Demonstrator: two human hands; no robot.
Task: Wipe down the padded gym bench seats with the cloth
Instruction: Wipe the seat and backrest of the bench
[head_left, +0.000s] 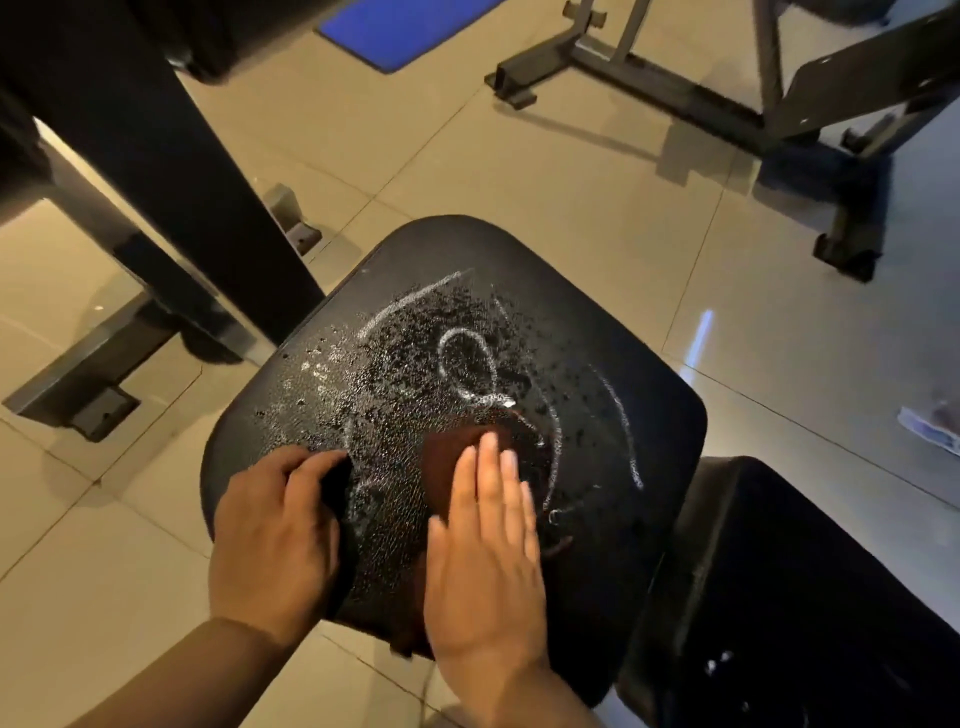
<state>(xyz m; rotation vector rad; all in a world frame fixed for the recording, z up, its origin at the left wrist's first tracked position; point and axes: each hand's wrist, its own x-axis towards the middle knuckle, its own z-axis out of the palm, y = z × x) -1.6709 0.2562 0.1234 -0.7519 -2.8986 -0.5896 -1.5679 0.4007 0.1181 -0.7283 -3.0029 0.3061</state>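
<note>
The right hand (483, 561) lies flat at the near middle of the black seat pad (597, 322), fingers straight and together, pressing down on the cloth (447, 462). It is smeared by motion blur. The cloth is dark brown and lies mostly under the palm. Its long axis runs near to far along the hand, one end showing past the fingertips and a corner poking out to the right.

Just left of it, the left hand (275, 535) sits on the pad's left near edge, palm out over the floor and fingers curled in over the rim, gripping it.

The pad is a rounded slab, broad at the near end and narrowing toward the far end, so its length runs away from the person. Its top is wet with droplets, with white foamy loops and streaks on its middle and right side.

A second black pad (779, 571) stands just beside it at the near right, with a few white specks.

The floor (571, 182) is glossy beige tile. A dark machine frame (156, 156) crosses the left side, a grey metal stand (727, 88) is at the far right, and a blue mat (400, 26) lies at the far edge.
</note>
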